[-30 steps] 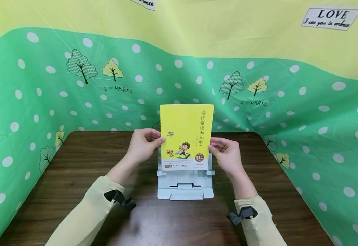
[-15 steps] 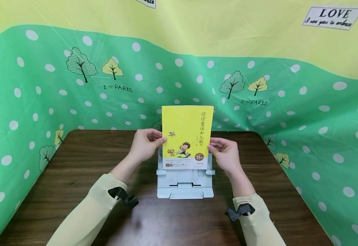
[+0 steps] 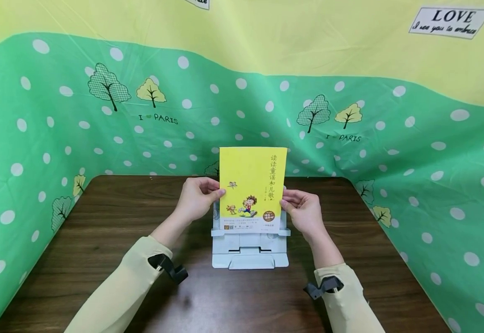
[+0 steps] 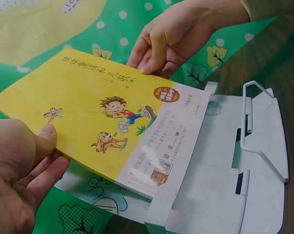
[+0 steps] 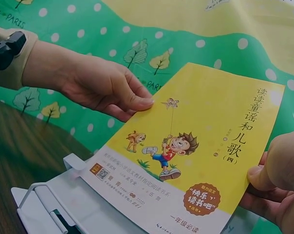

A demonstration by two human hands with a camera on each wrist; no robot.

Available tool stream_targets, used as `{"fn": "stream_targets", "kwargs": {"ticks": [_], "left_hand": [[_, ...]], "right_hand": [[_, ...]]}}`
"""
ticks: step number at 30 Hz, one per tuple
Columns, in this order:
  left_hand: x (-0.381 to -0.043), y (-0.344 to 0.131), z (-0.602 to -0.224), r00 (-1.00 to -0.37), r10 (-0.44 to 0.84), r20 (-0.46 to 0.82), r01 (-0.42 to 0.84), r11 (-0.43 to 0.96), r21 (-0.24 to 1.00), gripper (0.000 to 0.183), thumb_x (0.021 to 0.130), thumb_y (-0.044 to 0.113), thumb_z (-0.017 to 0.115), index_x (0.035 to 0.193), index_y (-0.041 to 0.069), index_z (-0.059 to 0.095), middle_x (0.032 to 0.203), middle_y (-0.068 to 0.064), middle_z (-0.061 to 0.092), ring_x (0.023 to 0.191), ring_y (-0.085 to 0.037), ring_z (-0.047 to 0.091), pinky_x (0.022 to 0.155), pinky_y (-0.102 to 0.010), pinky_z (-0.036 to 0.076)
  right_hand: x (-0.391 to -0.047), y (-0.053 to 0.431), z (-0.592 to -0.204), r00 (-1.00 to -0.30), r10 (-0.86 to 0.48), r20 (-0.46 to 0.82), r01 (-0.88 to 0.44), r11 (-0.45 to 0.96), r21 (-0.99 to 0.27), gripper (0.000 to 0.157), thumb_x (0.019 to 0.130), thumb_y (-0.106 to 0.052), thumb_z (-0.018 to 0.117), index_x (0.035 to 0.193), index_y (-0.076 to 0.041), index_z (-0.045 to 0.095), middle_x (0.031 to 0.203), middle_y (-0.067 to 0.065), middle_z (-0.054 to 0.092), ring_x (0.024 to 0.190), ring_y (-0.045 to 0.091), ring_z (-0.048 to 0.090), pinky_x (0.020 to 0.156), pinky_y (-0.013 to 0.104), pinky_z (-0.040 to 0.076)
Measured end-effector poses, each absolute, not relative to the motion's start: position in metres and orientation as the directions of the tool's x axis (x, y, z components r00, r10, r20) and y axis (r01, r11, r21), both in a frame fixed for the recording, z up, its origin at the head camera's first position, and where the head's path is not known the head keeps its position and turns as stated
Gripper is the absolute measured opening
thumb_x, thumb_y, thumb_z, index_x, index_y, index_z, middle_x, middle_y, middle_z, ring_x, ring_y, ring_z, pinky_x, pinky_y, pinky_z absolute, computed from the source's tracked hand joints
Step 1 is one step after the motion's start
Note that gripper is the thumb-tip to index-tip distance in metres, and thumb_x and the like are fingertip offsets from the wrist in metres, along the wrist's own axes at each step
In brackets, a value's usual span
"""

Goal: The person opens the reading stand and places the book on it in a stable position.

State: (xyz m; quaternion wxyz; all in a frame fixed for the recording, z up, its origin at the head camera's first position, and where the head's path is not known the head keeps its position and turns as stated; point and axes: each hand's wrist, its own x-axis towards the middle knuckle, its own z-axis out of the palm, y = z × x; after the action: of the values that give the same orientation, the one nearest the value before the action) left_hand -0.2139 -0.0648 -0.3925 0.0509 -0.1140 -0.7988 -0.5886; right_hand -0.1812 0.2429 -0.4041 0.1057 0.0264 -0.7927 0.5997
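Note:
A yellow book with a cartoon boy and dog on its cover stands upright, leaning back on a pale blue-white book stand. Its lower edge is at the stand's ledge, level with the two side clips; whether it bears on the ledge I cannot tell. My left hand pinches the book's left edge, thumb on the cover and fingers behind. At the opposite edge my right hand pinches it the same way. In the left wrist view the stand's wire bar lies folded in front.
The stand is on a dark wooden table. A green and yellow cloth with dots and trees hangs behind and along both sides. Each sleeve has a black wrist mount at the cuff.
The book has come down slightly onto the stand, its bottom edge now at the clips, and stands straighter. Both hands have kept their grip and moved slightly with it.

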Motion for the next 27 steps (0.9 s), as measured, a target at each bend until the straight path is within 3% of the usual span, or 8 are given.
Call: {"fn": "stream_targets", "kwargs": {"ticks": [16,27], "left_hand": [[-0.2161,-0.0661,-0.3934,-0.961,0.111,0.255,0.277,0.284,0.918,0.008,0.092,0.012,0.086,0.097,0.008,0.08,0.088,-0.003,0.077,0.076,-0.029,0.07,0.063,-0.033,0.056],[-0.2165,-0.0622,-0.3988,-0.956,0.105,0.274,0.293,0.292,0.91,0.006,0.092,0.011,0.085,0.095,0.008,0.081,0.086,-0.001,0.077,0.074,-0.023,0.068,0.062,-0.032,0.055]], "right_hand": [[-0.1888,0.2392,-0.4108,-0.978,0.114,0.174,-0.136,0.286,-0.949,0.021,0.097,0.002,0.075,0.118,0.003,0.076,0.108,0.016,0.078,0.096,0.026,0.076,0.085,0.024,0.059],[-0.1886,0.2418,-0.4149,-0.978,0.124,0.168,-0.126,0.293,-0.948,0.02,0.097,0.004,0.074,0.116,0.005,0.075,0.106,0.018,0.077,0.093,0.023,0.075,0.082,0.022,0.059]]}}
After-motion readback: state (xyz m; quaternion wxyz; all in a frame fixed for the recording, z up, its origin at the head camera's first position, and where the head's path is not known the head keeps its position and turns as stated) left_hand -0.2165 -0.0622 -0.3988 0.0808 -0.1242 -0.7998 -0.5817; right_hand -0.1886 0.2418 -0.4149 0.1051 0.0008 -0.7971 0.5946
